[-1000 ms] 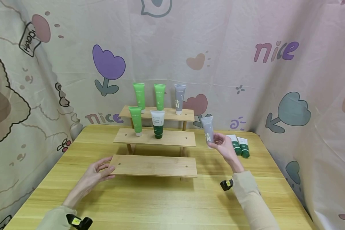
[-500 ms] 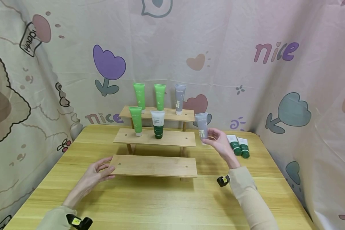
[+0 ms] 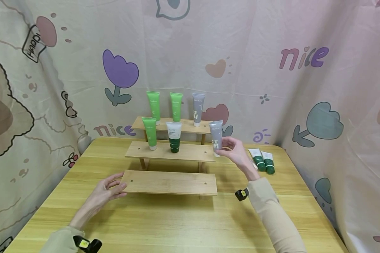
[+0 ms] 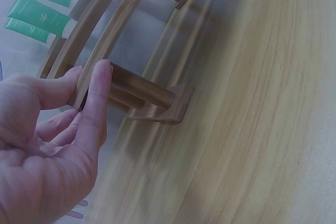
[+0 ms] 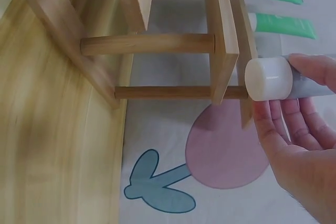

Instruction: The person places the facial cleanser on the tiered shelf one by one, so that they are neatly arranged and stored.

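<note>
A three-tier wooden display stand (image 3: 169,182) stands on the table. My left hand (image 3: 106,189) pinches the left end of its lowest board, thumb on one face and fingers on the other, as the left wrist view shows. In my right hand (image 3: 237,153) is a grey-blue tube (image 3: 216,135), held upright, white cap down, beside the right end of the middle board. On that board stand a green tube (image 3: 150,133) and a white-and-dark-green tube (image 3: 174,136). The top board carries two green tubes, one a green tube (image 3: 176,107), and another grey-blue tube (image 3: 197,109).
Two white-and-dark-green tubes (image 3: 268,162) lie on the table (image 3: 177,225) to the right, behind my right wrist; something small and white peeks out beside them. A patterned cloth (image 3: 247,80) hangs behind and along both sides.
My right hand has moved left with the grey-blue tube, from right of the stand to the middle board's right end. My left hand stays on the lowest board.
</note>
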Action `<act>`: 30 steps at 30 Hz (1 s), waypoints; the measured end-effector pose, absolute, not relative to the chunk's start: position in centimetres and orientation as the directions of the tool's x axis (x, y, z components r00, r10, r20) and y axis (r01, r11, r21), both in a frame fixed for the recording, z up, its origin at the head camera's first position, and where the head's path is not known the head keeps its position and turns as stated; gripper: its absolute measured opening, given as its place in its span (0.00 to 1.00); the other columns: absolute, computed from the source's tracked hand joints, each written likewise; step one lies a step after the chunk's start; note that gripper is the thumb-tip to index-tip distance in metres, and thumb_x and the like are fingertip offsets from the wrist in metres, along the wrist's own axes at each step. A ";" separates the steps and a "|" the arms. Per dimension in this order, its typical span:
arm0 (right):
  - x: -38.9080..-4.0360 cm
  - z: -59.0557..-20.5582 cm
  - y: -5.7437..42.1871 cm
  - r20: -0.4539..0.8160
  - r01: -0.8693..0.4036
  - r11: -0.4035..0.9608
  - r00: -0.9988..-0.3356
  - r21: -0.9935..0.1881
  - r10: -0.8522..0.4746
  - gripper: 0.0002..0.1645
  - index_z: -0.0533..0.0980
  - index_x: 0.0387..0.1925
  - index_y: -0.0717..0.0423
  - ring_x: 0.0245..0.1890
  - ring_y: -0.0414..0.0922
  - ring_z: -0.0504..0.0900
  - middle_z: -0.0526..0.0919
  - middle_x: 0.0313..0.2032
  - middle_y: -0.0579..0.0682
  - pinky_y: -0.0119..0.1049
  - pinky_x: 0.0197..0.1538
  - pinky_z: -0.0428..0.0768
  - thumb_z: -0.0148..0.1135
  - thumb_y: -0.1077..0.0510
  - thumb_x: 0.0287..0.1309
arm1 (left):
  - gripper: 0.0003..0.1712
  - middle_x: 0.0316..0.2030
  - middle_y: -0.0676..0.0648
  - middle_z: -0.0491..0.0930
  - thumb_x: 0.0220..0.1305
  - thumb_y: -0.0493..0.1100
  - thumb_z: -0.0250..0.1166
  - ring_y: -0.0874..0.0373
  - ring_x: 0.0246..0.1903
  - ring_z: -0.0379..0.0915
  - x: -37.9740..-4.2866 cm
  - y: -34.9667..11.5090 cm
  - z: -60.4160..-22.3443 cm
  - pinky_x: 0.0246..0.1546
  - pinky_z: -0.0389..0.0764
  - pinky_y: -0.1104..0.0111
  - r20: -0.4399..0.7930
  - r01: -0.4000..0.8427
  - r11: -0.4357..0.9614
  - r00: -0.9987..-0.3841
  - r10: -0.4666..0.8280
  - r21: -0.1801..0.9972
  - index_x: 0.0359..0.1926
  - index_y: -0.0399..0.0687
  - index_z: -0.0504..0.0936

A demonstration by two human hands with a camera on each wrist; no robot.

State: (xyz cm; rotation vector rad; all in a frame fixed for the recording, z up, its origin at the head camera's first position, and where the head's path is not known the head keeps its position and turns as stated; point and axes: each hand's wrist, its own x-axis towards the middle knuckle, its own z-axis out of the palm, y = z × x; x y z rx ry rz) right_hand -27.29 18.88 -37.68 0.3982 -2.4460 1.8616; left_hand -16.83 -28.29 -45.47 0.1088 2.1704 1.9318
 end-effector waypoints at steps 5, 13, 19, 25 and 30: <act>-27.4 -37.3 18.2 0.199 -0.246 0.251 -0.960 -0.936 -0.199 0.30 0.75 0.58 0.68 0.43 0.37 0.83 0.83 0.51 0.65 0.25 0.51 0.85 0.73 0.69 0.51 | 0.44 0.47 0.49 0.74 0.74 0.37 0.59 0.64 0.42 0.81 -16.8 -28.4 -45.5 0.52 0.90 0.68 -0.121 -0.097 0.122 -0.969 0.214 0.988 0.76 0.25 0.42; -27.8 -37.0 17.0 0.204 -0.257 0.251 -0.955 -0.933 -0.217 0.30 0.75 0.57 0.68 0.42 0.40 0.82 0.82 0.51 0.68 0.24 0.48 0.84 0.72 0.70 0.51 | 0.43 0.47 0.49 0.73 0.74 0.37 0.59 0.64 0.42 0.81 -16.8 -28.3 -45.4 0.52 0.90 0.68 -0.124 -0.101 0.119 -0.970 0.210 0.988 0.76 0.26 0.43; -28.1 -36.8 16.2 0.210 -0.269 0.256 -0.949 -0.928 -0.237 0.30 0.75 0.57 0.68 0.44 0.46 0.83 0.82 0.50 0.68 0.25 0.45 0.83 0.72 0.70 0.51 | 0.43 0.47 0.48 0.73 0.74 0.37 0.59 0.64 0.41 0.81 -16.6 -28.2 -45.3 0.51 0.90 0.68 -0.124 -0.098 0.129 -0.970 0.208 0.987 0.76 0.26 0.43; -28.4 -36.7 15.7 0.218 -0.283 0.251 -0.941 -0.926 -0.258 0.29 0.76 0.57 0.68 0.44 0.46 0.83 0.82 0.50 0.68 0.26 0.46 0.82 0.72 0.69 0.51 | 0.43 0.47 0.48 0.72 0.74 0.37 0.59 0.64 0.41 0.81 -16.6 -28.2 -45.3 0.52 0.90 0.67 -0.126 -0.099 0.135 -0.970 0.208 0.986 0.76 0.26 0.43; -28.4 -36.5 14.9 0.230 -0.298 0.258 -0.937 -0.919 -0.265 0.28 0.76 0.55 0.69 0.44 0.47 0.83 0.82 0.49 0.67 0.27 0.46 0.81 0.72 0.69 0.50 | 0.43 0.48 0.47 0.72 0.74 0.37 0.59 0.63 0.42 0.81 -16.6 -28.2 -45.3 0.53 0.89 0.67 -0.122 -0.094 0.137 -0.971 0.208 0.986 0.76 0.26 0.43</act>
